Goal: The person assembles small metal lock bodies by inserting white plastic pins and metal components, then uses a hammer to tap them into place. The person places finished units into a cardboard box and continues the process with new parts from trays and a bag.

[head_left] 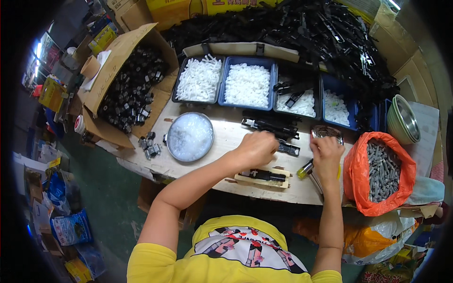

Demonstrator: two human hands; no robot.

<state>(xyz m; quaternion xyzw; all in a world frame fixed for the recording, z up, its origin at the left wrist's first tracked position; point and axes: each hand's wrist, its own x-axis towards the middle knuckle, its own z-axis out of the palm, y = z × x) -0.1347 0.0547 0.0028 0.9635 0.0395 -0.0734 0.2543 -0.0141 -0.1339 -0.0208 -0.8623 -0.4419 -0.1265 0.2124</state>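
Observation:
My left hand [258,150] is closed, fingers curled, beside a black plastic piece [289,149] on the bench; anything inside the fingers is hidden. My right hand [328,153] has its bent fingertips together at the near edge of a small tin [333,130] of thin metal pieces. What they pinch, if anything, is too small to make out. Just below my left hand, a pale wooden block [283,183] carries a black part [264,175]. Long black plastic parts [269,126] lie beyond that hand. Beside my right wrist is a tool with a yellow-green handle [305,170].
Plastic bins [222,85] of white pieces line the back, before a heap of black parts [321,33]. A round metal bowl [191,156] and a carton [127,52] of black pieces are left. An orange bag [355,165] of grey pieces and stacked bowls [404,118] stand right.

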